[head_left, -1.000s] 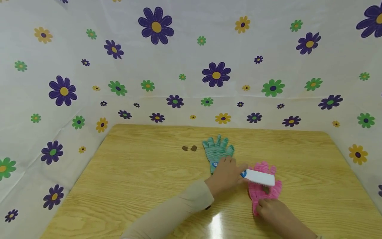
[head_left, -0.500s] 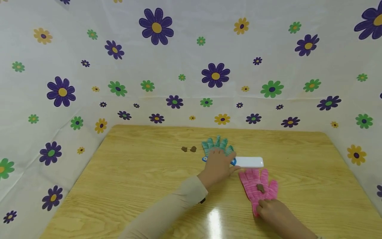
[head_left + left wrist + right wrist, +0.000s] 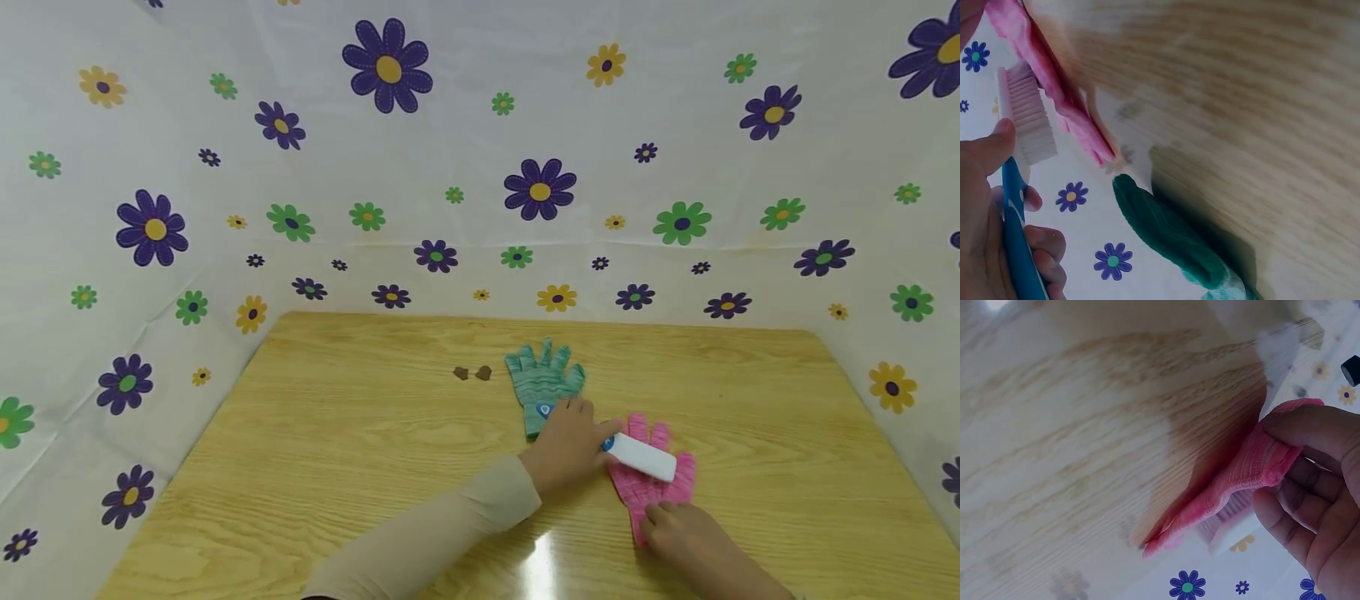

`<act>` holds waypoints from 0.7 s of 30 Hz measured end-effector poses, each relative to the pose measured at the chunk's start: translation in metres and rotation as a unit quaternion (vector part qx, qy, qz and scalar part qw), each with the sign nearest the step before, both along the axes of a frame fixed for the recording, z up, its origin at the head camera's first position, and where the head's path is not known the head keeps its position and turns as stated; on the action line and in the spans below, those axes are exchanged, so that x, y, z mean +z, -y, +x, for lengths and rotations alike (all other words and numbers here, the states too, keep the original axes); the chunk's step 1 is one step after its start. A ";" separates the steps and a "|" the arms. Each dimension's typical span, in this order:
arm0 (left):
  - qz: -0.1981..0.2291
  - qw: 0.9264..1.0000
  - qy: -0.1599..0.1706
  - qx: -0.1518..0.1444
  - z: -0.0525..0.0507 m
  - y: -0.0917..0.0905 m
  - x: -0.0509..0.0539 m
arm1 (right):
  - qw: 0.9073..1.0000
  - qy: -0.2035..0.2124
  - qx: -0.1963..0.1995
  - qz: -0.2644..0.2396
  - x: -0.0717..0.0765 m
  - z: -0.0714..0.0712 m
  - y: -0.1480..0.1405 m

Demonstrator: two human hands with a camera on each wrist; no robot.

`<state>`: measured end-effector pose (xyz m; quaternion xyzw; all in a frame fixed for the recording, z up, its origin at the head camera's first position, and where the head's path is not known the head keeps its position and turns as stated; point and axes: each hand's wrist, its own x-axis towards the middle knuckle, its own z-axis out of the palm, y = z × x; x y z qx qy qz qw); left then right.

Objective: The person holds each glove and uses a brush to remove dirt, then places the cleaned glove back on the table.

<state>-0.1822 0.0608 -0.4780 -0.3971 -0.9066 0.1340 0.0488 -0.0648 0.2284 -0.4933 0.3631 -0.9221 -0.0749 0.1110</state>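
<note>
My left hand [image 3: 570, 443] [image 3: 985, 206] grips the blue handle [image 3: 1019, 244] of a white-headed brush [image 3: 643, 457] [image 3: 1025, 115]. In the head view the brush head lies over the palm of a pink glove [image 3: 628, 492] [image 3: 1047, 75] [image 3: 1235, 469]. With thumb and fingers my right hand [image 3: 693, 537] [image 3: 1319, 481] pinches that glove's cuff. Partly under my left hand is a green glove [image 3: 542, 385] [image 3: 1169, 234], fingers spread towards the back. The brown piece on the pink glove is hidden from the head view.
Two small brown pieces [image 3: 461, 373] [image 3: 483, 373] lie on the wooden table [image 3: 337, 450], left of the green glove. A white cloth with printed flowers [image 3: 420, 167] stands behind and beside the table. A small black object [image 3: 1352, 370] shows at the right wrist view's edge.
Over the last half second the brush has come down and nearer from above the pink glove's fingertips onto its palm, covering the brown piece. My right hand keeps its hold on the cuff.
</note>
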 end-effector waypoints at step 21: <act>0.019 0.999 0.004 0.046 -0.005 0.004 -0.003 | 0.999 -0.017 -0.014 -0.027 0.000 -0.003 -0.003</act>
